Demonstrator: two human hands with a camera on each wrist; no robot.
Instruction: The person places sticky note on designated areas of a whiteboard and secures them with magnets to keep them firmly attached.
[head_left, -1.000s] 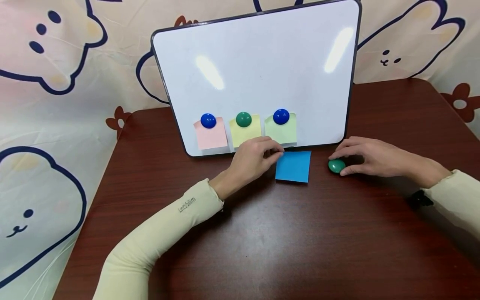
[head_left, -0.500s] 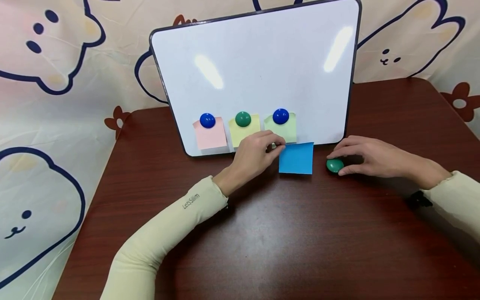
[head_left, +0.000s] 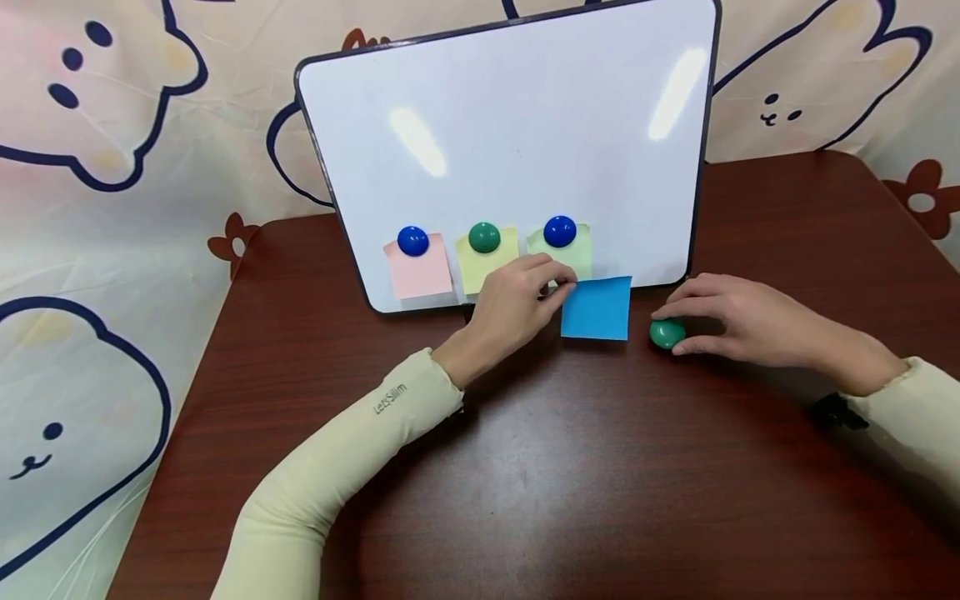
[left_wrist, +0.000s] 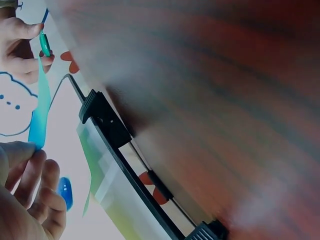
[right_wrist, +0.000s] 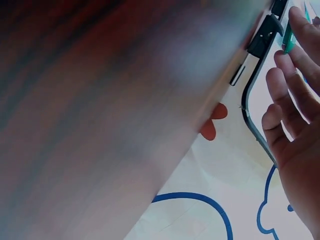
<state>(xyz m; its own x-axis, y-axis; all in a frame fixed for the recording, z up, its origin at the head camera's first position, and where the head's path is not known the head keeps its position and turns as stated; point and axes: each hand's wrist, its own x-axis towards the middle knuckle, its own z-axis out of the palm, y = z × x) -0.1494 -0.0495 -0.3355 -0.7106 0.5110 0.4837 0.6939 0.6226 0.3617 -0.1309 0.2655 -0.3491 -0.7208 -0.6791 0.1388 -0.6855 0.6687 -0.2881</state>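
Note:
By its upper left corner, a blue sticky note is pinched between the thumb and fingers of my left hand. The note hangs in front of the whiteboard's lower edge. My right hand grips a round green magnet between thumb and fingertips, right of the note; the right wrist view also catches the magnet edge-on. On the whiteboard, a pink note, a yellow note and a pale green note sit in a row, the last partly behind my left hand.
Blue magnets top the pink and pale green notes; a green magnet tops the yellow one. The board leans at the back of the dark brown table, on black clip feet. A cartoon-printed cloth hangs behind.
My left hand has lifted the blue note up and slightly right, toward the board's lower edge. My right hand, with the green magnet, has shifted slightly left.

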